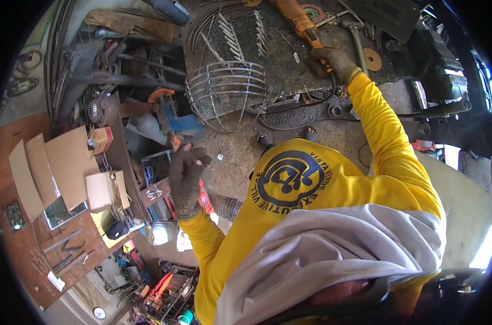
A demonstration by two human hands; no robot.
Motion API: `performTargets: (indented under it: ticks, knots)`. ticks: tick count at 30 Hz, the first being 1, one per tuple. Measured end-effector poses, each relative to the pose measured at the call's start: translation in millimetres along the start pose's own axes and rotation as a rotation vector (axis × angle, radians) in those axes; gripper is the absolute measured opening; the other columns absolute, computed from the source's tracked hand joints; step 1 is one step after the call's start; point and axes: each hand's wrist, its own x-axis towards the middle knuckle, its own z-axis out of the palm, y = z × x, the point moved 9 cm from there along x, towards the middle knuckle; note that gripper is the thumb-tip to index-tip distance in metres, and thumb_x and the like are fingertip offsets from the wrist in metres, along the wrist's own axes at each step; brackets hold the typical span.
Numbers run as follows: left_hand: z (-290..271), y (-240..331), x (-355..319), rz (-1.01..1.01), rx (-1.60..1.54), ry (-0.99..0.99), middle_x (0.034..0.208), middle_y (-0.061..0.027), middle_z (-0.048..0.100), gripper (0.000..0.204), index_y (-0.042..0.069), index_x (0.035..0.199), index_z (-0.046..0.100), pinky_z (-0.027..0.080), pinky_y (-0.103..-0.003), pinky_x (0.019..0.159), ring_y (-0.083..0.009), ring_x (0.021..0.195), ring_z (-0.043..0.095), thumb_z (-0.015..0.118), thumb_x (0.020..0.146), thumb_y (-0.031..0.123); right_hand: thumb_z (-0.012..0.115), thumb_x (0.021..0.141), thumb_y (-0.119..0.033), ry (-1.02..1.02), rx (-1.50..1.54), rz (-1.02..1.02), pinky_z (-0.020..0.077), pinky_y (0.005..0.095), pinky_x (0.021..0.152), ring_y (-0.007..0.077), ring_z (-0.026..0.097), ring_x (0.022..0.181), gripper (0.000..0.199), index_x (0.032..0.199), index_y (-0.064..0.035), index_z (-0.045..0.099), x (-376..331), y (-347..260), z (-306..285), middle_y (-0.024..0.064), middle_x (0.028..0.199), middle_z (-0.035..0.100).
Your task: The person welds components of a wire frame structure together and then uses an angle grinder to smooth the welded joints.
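My right hand (339,64), in a dark work glove with a yellow sleeve, is stretched out over the metal workbench (289,65) and grips the rear handle of an orange angle grinder (299,20). Its black cord (311,103) trails off the bench edge. My left hand (186,174), also gloved, hangs in the air left of my chest with fingers loosely bent and nothing visible in it. A round wire cage (227,93) of bent rods sits at the bench's near edge, between the two hands. Loose curved rods (224,27) lie behind it.
A hammer (357,40) and grinding discs (372,58) lie on the bench right of the grinder. A blue clamp with orange handle (167,111) stands below the cage. Cardboard sheets (50,168) and boxes (105,189) cover a bench at left. Scrap metal is piled at top left.
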Motion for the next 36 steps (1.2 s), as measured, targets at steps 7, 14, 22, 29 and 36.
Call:
performTargets:
  ticks: [7,14,22,29,36]
  knots:
    - [-47,53,52,0.173,0.142,0.096,0.111,-0.0111,0.063,0.041,0.000,0.132,0.054,0.052,-0.037,0.090,-0.0218,0.098,0.062,0.065,0.095,0.016,0.068,0.088,-0.043,0.122,-1.219,-0.214,0.0524,0.0337,0.074,0.0225,0.070,0.085,0.051,0.110,0.0042,0.068,20,-30,-20,0.0154,0.098,0.072]
    - [-91,31,160,0.214,0.090,0.105,0.111,-0.0140,0.066,0.040,-0.003,0.127,0.057,0.058,-0.035,0.086,-0.0204,0.096,0.066,0.067,0.095,0.020,0.066,0.086,-0.049,0.380,-1.320,-0.132,0.0528,0.0407,0.086,0.0280,0.071,0.095,0.059,0.119,0.0001,0.067,-20,-51,4,0.0200,0.100,0.072]
    - [-93,-44,257,0.128,0.061,-0.128,0.103,-0.0099,0.069,0.037,-0.001,0.123,0.062,0.054,-0.030,0.084,-0.0151,0.093,0.066,0.072,0.091,0.016,0.064,0.086,-0.050,0.521,-1.399,-0.134,0.0530,0.0417,0.086,0.0301,0.071,0.095,0.056,0.119,-0.0048,0.069,-22,-40,27,0.0179,0.097,0.073]
    - [-89,-66,320,0.351,0.638,-0.156,0.104,-0.0104,0.072,0.047,0.002,0.122,0.066,0.052,-0.029,0.084,-0.0148,0.092,0.068,0.073,0.087,0.034,0.063,0.087,-0.048,0.642,-1.508,-0.242,0.0516,0.0458,0.089,0.0369,0.069,0.101,0.053,0.119,-0.0060,0.069,-19,-32,29,0.0221,0.106,0.071]
    - [-84,-113,337,0.046,0.471,-0.273,0.114,-0.0083,0.071,0.046,0.004,0.125,0.066,0.049,-0.030,0.091,-0.0173,0.103,0.066,0.072,0.090,0.034,0.064,0.087,-0.049,0.842,-1.642,-0.169,0.0513,0.0480,0.089,0.0373,0.066,0.108,0.057,0.125,-0.0071,0.065,-38,-20,62,0.0214,0.111,0.070]
